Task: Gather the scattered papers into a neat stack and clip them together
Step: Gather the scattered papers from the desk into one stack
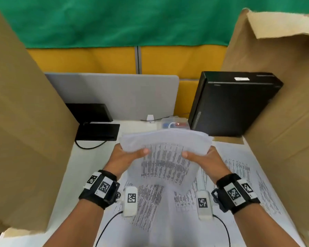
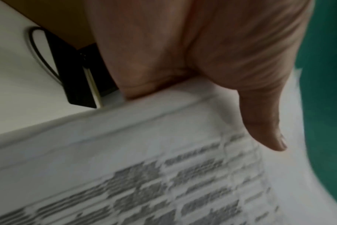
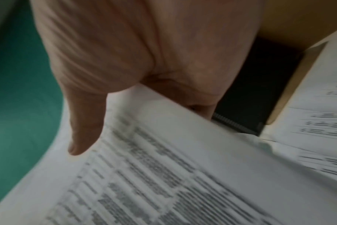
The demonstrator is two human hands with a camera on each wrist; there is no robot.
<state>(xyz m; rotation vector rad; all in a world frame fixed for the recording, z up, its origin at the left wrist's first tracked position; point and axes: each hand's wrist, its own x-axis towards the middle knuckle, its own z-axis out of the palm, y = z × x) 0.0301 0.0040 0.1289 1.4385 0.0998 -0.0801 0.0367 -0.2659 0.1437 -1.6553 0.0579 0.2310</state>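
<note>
While both hands grip stack [image 1: 165,152] mid-air, left hand [image 1: 127,155], right hand [image 1: 202,157], squaring underway; next: tap edges on bench [image 1: 89,161], find clip.

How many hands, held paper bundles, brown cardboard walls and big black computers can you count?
Hands: 2, left hand and right hand
Held paper stack: 1
Brown cardboard walls: 2
Big black computer tower: 1
Total: 6

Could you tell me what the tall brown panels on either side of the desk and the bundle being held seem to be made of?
The brown panels look like matte corrugated cardboard: flat tan faces, with a torn, folded top edge on the right one. The bundle looks like thin white printer paper: printed text, bending between the left hand and the right hand.
</note>
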